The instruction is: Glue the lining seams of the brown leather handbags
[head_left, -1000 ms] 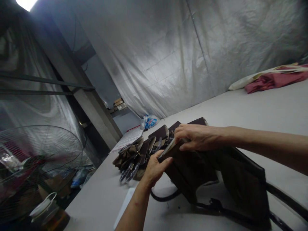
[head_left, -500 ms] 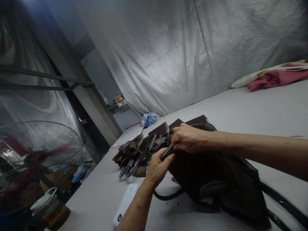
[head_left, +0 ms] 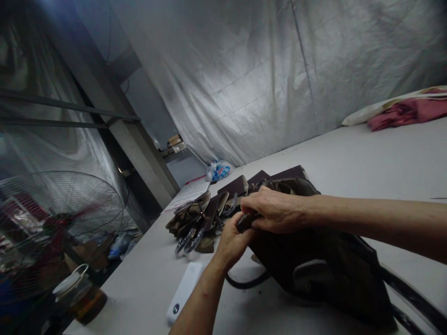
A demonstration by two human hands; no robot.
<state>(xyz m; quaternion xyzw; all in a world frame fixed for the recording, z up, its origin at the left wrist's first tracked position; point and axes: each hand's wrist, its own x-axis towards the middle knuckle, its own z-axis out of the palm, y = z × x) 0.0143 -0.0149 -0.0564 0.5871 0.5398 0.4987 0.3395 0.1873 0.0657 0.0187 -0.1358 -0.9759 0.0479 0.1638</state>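
Observation:
A dark brown bag [head_left: 314,260] lies on the white table [head_left: 366,158] with its black straps trailing toward me. My left hand [head_left: 232,242] pinches the bag's upper left edge from below. My right hand [head_left: 274,209] is closed over the same edge from above, fingers curled on the dark material. Just behind the hands lies a row of similar dark brown bags and flaps [head_left: 209,209], overlapping one another.
A white power bank [head_left: 185,293] lies by my left forearm. A standing fan [head_left: 59,223] and a lidded jar [head_left: 78,293] are at the left. Printed paper [head_left: 188,193] and a blue-white plastic bag [head_left: 218,170] lie at the table's far end, red cloth [head_left: 408,111] at far right.
Both hands have pressed the bag's edge down and closed together on it. The flap that stood raised a second ago is folded down. The view shifted slightly, revealing the power bank.

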